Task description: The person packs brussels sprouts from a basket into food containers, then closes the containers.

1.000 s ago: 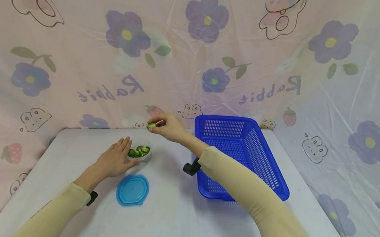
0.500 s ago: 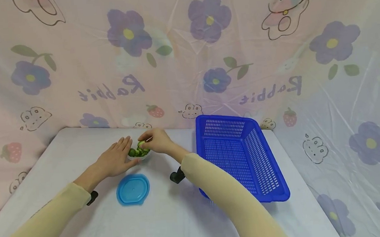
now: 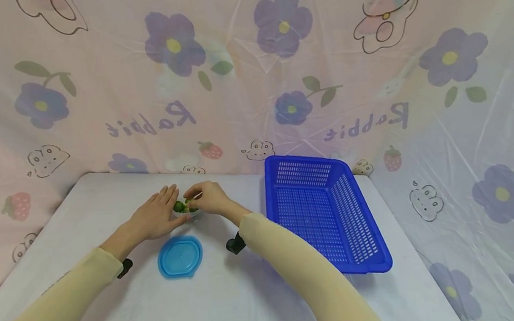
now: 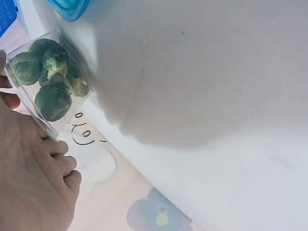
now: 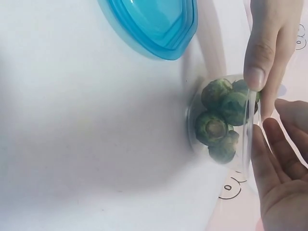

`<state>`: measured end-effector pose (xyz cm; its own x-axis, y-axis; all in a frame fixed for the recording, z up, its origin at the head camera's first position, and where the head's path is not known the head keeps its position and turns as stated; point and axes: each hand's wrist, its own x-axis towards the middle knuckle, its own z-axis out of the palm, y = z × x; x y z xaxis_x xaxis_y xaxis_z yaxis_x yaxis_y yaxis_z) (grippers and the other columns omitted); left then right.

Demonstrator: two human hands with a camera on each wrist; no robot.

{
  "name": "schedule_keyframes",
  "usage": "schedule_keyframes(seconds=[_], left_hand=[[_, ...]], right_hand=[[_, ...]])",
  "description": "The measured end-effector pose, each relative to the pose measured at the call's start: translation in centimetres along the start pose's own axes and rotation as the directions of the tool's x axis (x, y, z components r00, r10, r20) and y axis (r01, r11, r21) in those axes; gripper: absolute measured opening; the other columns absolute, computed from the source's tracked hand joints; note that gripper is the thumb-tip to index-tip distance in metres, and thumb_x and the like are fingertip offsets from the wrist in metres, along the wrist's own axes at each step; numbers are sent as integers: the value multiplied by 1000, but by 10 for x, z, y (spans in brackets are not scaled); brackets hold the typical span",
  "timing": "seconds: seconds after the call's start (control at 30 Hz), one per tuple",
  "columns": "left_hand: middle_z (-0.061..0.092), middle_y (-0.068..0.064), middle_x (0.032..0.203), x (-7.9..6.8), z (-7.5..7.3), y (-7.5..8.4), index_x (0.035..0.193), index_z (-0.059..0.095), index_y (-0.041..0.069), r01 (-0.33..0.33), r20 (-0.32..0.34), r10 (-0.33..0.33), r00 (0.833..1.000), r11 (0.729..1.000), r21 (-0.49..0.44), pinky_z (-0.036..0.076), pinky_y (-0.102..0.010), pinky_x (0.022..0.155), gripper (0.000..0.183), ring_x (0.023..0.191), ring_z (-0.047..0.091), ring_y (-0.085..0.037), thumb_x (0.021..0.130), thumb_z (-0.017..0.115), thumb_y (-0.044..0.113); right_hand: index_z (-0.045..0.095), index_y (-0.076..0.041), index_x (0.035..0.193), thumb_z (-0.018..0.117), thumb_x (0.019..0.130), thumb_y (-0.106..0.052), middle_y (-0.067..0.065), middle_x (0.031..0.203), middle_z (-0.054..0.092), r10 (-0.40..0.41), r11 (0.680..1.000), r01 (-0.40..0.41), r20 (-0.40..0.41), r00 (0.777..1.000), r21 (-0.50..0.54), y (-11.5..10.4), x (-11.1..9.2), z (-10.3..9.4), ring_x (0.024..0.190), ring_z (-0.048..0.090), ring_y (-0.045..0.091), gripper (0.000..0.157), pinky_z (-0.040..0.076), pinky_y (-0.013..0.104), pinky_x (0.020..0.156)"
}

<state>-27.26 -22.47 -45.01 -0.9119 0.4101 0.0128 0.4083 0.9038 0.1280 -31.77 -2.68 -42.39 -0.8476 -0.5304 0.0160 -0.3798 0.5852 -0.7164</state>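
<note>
A small clear plastic container point(image 5: 191, 115) stands on the white table with several green Brussels sprouts point(image 5: 211, 128) in it. My left hand point(image 3: 154, 218) lies along its left side, fingers stretched out and thumb at the near side of the rim. Over the opening from the right comes my right hand point(image 3: 212, 197). Its fingers and thumb are bent at the rim in the right wrist view, and no sprout shows between them. In the head view, the right fingers hide part of the sprouts. A blue lid point(image 3: 180, 257) lies just in front of the container.
To the right stands a large blue plastic basket point(image 3: 362, 212) with slotted walls, partly behind my right forearm. A patterned curtain point(image 3: 231, 81) with flowers and rabbits hangs behind the white table point(image 3: 160, 311).
My right hand has carried a Brussels sprout from behind the container down and left into it, and the sprout has left its fingers. The left hand has stayed in place.
</note>
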Motion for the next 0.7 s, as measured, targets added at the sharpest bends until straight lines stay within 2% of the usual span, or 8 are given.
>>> schedule_keyframes(seconds=[0.37, 0.53, 0.7], left_hand=[[24, -36, 164, 0, -4, -1, 156, 27, -16, 22, -10, -22, 1000, 1000, -14, 22, -67, 121, 95, 152, 21, -55, 104, 54, 58], [23, -35, 165, 2, -3, -2, 157, 27, -14, 36, -12, -37, 999, 998, -50, 20, -68, 121, 96, 152, 20, -54, 102, 56, 58], [23, -32, 166, -1, -2, 1, 159, 29, -9, 42, -29, -43, 999, 998, -49, 25, -68, 120, 95, 151, 25, -53, 101, 58, 60]], right_hand=[[77, -11, 122, 68, 101, -18, 4, 124, 75, 3, 998, -1, -38, 999, 62, -7, -9, -2, 109, 73, 22, 24, 60, 25, 82], [77, -13, 123, 68, 101, -19, 1, 123, 75, 49, 984, -31, -98, 994, 173, -9, -18, 0, 109, 72, 19, 24, 60, 28, 84], [78, -16, 121, 69, 100, -21, -2, 121, 75, 99, 954, -48, -161, 982, 297, -15, -31, 0, 107, 71, 15, 23, 60, 32, 85]])
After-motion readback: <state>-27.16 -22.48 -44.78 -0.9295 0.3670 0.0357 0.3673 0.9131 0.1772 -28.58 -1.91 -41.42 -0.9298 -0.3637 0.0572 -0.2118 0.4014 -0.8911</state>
